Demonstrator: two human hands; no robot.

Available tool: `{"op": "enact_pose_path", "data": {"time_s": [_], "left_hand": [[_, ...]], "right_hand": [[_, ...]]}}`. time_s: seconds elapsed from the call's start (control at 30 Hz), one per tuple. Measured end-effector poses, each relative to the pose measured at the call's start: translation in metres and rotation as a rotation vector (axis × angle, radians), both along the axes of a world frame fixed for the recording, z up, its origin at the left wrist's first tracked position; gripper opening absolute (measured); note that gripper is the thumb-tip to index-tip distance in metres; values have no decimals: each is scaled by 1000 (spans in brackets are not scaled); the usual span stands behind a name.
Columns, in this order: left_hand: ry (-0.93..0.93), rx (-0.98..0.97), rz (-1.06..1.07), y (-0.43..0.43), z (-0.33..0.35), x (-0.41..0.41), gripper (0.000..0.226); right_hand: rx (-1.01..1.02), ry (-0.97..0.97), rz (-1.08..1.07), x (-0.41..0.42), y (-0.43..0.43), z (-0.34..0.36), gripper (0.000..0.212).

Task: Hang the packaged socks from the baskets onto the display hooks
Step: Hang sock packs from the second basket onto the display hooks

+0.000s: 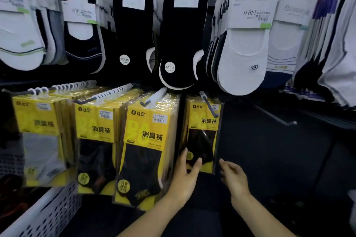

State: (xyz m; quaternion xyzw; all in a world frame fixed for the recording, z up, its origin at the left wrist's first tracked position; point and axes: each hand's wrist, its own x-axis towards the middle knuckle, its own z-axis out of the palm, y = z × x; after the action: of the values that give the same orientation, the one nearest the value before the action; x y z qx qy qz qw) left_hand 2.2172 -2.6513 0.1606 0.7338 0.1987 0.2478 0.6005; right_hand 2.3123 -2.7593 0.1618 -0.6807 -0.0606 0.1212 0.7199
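The pack of socks [204,132], yellow card over dark socks in clear film, hangs on the rightmost of four filled display hooks [209,106], in the lower row of the display, with a few like packs behind it. The left hand [185,177] reaches up to the pack's lower left corner. Its fingers are nearly straight and spread, the thumb [198,161] lies on the front face near the bottom edge, and one finger [184,155] runs up along the left edge. The right hand [234,177] hovers just beside the lower right corner with its fingers loosely curled, holding nothing.

To the left, three fuller stacks of the same yellow packs [144,140] hang side by side on their own hooks. A grey perforated basket [48,215] sits at the lower left corner. In the upper row hang black socks [181,34] and white socks [244,44] with paper bands. Another metal hook [275,115] juts out towards the display's right edge.
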Motion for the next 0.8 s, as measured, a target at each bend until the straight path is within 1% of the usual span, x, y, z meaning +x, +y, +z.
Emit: {"op": "enact_pose_path", "data": {"time_s": [0.07,0.2,0.3,0.37,0.43,0.5,0.57,0.63,0.73,0.77,0.8], "left_hand": [[54,-4,-52,-12,-25,-30,67],[192,-10,-114,-31,-91,-111,50],[358,-41,-104,-37,-143,-177,46],[415,-79,-45,-39,-173,-218,40],[462,-92,16,-40,-199,-256,37],[539,-35,24,-40,-223,-288,41],[601,-14,33,-38,-244,-315,46],[626,-105,36,-39,-262,-335,48],[689,-211,58,-40,-276,-352,47],[687,-260,73,-40,-279,-354,55],[684,-326,96,-40,-281,-355,69]], "right_hand": [[-51,20,60,-29,-17,-21,17],[-218,105,240,-94,-47,-80,14],[-351,168,391,-145,-64,-131,5],[-455,133,513,-175,-73,-168,8],[-543,105,610,-201,-83,-202,15],[-608,126,677,-221,-91,-231,26],[-696,93,746,-233,-95,-250,37],[-808,-14,815,-237,-96,-258,45],[-925,-202,861,-235,-97,-263,65],[-963,-256,881,-235,-97,-265,72],[-1009,-308,904,-235,-98,-268,78]]}}
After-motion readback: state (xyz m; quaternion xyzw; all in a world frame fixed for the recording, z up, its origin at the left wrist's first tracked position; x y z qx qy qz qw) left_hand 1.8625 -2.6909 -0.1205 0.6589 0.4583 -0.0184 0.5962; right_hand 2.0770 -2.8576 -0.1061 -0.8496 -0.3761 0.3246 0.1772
